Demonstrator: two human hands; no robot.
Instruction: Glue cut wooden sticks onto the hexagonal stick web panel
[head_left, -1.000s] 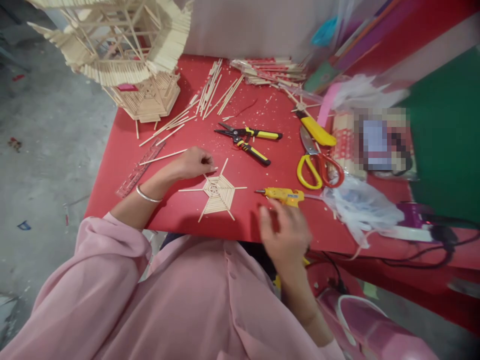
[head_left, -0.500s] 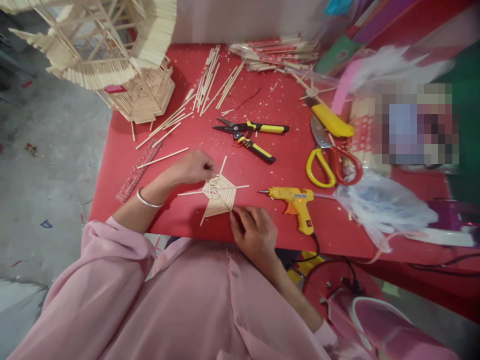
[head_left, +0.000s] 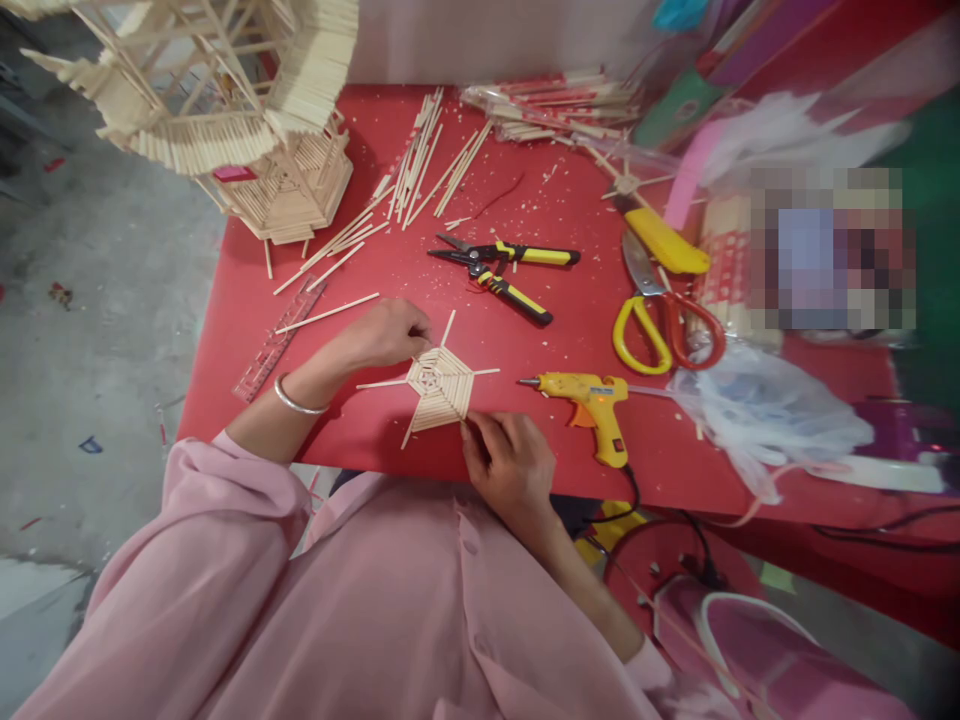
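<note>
A hexagonal web of thin wooden sticks lies flat on the red table in front of me. My left hand rests with curled fingers on its upper left corner and pins it down. My right hand pinches the web's lower right edge with fingers closed. A yellow glue gun lies on the table just right of my right hand, untouched.
Black-and-yellow cutters, scissors and a yellow knife lie behind the web. Loose sticks and a stick-built tower model stand at the back left. A ruler lies left. Plastic bags crowd the right.
One second ago my right hand hovered by the glue gun. It has moved left onto the web's lower right edge. The left hand has stayed put.
</note>
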